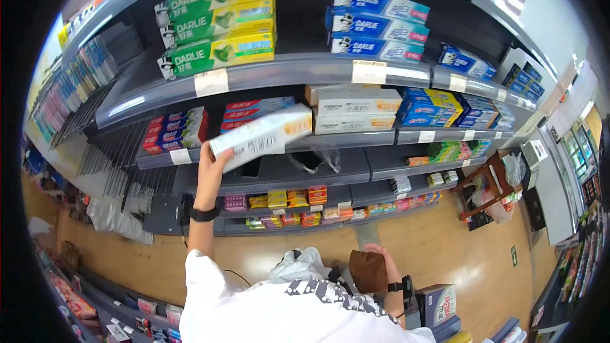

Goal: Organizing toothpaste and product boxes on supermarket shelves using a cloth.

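My left hand (214,159) grips one end of a white toothpaste carton (264,138), raised at a slant before the middle shelf. Behind the carton's upper edge are red and blue toothpaste boxes (238,113). Just right of its far end stand stacked white Fenga cartons (355,107) of similar look. To the left sits a stack of red, white and blue boxes (174,129). Down by my body, my right hand (388,262) is closed around a folded brown cloth (368,271); some of its fingers are hidden behind it.
Green and yellow Darlie cartons (219,26) and blue Darlie cartons (379,24) stand on the shelf above. A dark phone-like object (307,159) and a plastic bag (331,158) lie below. A wire rack (114,166) is at left, a wooden stool (486,186) at right, a carton (437,302) near my right arm.
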{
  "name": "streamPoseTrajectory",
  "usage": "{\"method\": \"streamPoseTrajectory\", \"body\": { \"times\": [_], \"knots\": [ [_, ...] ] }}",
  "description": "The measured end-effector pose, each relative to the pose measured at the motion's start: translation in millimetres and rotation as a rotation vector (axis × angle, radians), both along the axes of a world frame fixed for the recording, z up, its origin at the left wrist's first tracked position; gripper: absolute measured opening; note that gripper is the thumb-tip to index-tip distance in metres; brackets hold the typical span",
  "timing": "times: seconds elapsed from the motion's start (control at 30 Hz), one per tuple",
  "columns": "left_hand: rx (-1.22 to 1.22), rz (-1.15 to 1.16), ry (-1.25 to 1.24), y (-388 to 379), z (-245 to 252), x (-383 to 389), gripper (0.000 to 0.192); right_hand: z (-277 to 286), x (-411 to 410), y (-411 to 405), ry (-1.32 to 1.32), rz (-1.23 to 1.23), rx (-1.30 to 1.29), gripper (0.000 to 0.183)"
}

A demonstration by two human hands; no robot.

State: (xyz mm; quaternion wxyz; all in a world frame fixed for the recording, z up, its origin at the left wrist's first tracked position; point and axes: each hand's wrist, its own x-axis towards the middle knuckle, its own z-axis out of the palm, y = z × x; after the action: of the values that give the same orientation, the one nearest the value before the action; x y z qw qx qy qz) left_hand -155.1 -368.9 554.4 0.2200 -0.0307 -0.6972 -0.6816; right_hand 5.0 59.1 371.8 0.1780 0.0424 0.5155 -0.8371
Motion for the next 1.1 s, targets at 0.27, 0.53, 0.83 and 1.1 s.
{"method": "streamPoseTrajectory", "body": {
  "times": [0.27,0.53,0.83,1.1],
  "knots": [
    [0.027,0.147,0.147,8,7,-86,0.043,22,-27,-29,0.079,0.045,0.08,0.052],
    [-1.348,0.447,0.349,18,-29,-265,0.035,0,-19,-50,-0.043,-0.055,0.003,0.039],
    [-1.43,0.044,0.506,49,-58,-385,0.033,-1,5,-53,0.253,-0.144,0.169,0.036],
    [-1.504,0.003,0.615,42,-68,-472,0.032,4,25,-46,0.068,-0.239,0.114,0.037]
  ]
}}
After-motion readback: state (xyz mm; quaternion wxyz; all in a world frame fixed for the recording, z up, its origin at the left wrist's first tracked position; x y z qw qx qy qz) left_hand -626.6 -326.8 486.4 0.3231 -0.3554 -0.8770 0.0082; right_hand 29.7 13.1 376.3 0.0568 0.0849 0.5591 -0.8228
